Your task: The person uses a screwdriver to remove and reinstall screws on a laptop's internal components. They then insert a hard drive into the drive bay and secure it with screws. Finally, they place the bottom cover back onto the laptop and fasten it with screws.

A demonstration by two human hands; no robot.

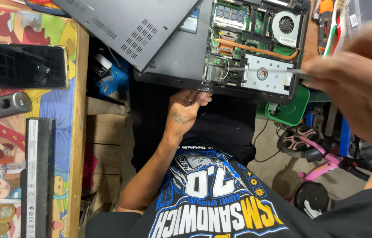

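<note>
Our left hand [186, 110] curls its fingers around the near edge of an opened laptop [221, 48], steadying it from below. Our right hand [357, 79], blurred and close to the camera, pinches a slim screwdriver [278, 70] whose tip reaches the silver drive bay [265, 75]. The detached bottom cover [128, 26] leans over the laptop's left side. A long black battery [38, 176] lies on the colourful table [67, 57] at left.

A small electronics repair workshop: an opened black laptop [221, 48] with bare green circuit board and fan lies just above the left hand [187, 110], a long black laptop battery [37, 176] rests on the cartoon-covered wooden counter [75, 132] far to that hand's left, and orange-handled tools [324, 17] sit above the right hand [362, 83].
</note>
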